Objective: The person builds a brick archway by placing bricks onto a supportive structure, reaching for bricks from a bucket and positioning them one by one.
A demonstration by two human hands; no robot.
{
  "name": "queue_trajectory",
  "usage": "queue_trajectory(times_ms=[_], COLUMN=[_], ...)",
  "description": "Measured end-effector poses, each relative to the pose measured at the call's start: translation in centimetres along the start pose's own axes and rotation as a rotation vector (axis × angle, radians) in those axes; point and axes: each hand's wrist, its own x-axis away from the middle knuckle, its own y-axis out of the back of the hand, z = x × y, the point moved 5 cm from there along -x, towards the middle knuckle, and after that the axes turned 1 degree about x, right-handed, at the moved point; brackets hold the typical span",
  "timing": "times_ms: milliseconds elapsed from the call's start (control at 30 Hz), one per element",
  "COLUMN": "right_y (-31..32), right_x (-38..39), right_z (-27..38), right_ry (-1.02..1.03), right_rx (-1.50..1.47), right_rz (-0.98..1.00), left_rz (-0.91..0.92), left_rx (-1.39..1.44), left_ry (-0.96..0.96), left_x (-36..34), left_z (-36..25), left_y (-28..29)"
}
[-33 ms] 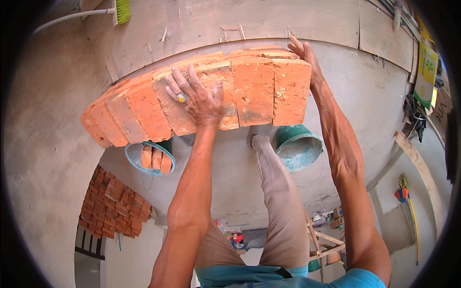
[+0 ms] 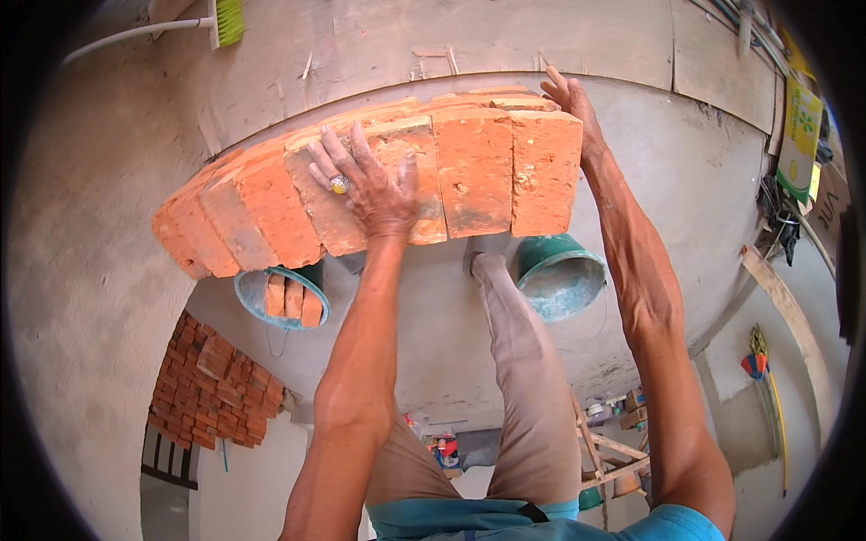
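Note:
A stack of orange-red bricks [image 2: 474, 171] stands in front of me, its top row laid side by side from left to right. My left hand [image 2: 374, 194] lies flat on a brick near the middle, fingers spread, a yellow-stoned ring on one finger. Against the stack's right end rests my right hand [image 2: 577, 113], its fingers stretched out past the far corner; part of its palm side is hidden. Neither hand grips anything. Below the stack's left part a green bucket [image 2: 317, 290] holds several brick pieces.
Another green bucket [image 2: 568, 284] sits below the stack's right part. A large pile of bricks [image 2: 212, 379] is at the lower left. A wooden frame [image 2: 613, 469] stands at the lower right. Along the right wall lean a yellow-handled broom [image 2: 778, 433] and a curved wooden strip [image 2: 798, 334].

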Motion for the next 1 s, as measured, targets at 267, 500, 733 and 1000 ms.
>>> queue_trajectory(times_ms=[267, 500, 733, 1000], right_y=[3.6, -1.1, 0.9, -3.7], right_x=[1.7, 2.1, 0.2, -3.5], right_z=[-0.7, 0.3, 2.9, 7.1], right_ry=[0.016, 0.024, 0.109, 0.184], right_rx=[-0.119, -0.081, 0.404, 1.255], right_rz=[-0.07, 0.026, 0.191, 0.465], left_rz=[-0.004, -0.028, -0.014, 0.0], left_rx=[0.001, -0.019, -0.038, -0.022], left_ry=[-0.012, -0.024, -0.008, -0.004], left_x=[0.0, 0.1, -0.1, -0.1], left_z=[-0.1, 0.0, -0.1, 0.1], left_y=[0.0, -0.2, 0.0, -0.3])
